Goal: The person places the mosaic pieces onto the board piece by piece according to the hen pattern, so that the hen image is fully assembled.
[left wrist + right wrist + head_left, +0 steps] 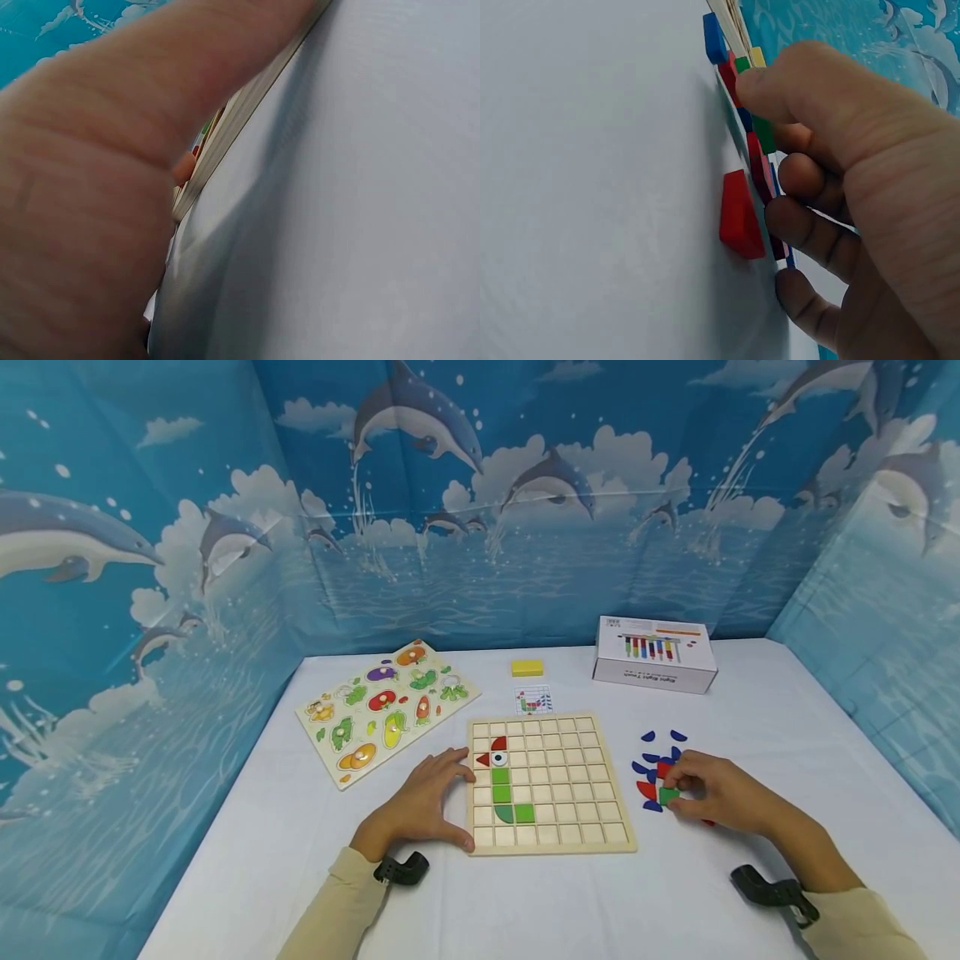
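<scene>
A wooden grid board (592, 810) lies on the white table. On its left side, red, white and green pieces form a bird's head and neck; a green square (524, 813) is the rightmost of them. My left hand (420, 802) spreads thumb and fingers along the board's left edge, touching it. Over the loose pieces to the right, my right hand (716, 789) pinches a green block (668, 795) between thumb and fingers; the thumb hides part of it in the right wrist view. Around it lie blue half-rounds (648, 737) and red pieces, one a red block (739, 217) near the fingers.
Behind the board are a small pattern card (533, 700) and a yellow block (527, 668). A vegetable puzzle board (386, 714) lies at the back left, a white box (655, 653) at the back right. Dolphin-printed cloth (480, 568) hangs behind the table.
</scene>
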`<state>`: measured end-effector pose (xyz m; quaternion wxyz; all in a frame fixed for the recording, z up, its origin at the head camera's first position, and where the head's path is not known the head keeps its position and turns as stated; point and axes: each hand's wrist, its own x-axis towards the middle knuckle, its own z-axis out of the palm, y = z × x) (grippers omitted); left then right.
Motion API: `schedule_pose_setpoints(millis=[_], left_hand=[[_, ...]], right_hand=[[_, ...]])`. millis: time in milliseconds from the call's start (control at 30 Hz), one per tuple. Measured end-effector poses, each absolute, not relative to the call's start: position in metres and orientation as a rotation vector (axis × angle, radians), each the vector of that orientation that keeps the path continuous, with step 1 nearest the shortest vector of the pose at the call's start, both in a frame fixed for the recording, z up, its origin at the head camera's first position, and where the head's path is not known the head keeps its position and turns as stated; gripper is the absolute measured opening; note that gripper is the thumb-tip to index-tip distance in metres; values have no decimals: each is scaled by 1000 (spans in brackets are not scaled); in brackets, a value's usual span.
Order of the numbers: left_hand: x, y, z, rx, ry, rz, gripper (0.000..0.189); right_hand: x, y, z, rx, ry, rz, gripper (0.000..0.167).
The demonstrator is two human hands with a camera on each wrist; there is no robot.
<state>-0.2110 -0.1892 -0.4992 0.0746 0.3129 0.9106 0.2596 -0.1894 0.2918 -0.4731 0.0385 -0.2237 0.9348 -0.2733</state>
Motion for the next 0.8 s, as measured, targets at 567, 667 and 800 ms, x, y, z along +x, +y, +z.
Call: schedule_pose_setpoints(millis=[567, 667, 800], left_hand=[[-212, -189, -499, 948, 2739, 768, 92], [-211, -189, -499, 945, 2740, 767, 92], [-211, -189, -497, 949, 2736, 771, 91]], right_hand=[[-205, 255, -461, -1044, 2805, -1118, 33], [-210, 245, -460, -1115, 2761, -1152, 32], [-215, 227, -461, -1145, 2691, -1161, 28]])
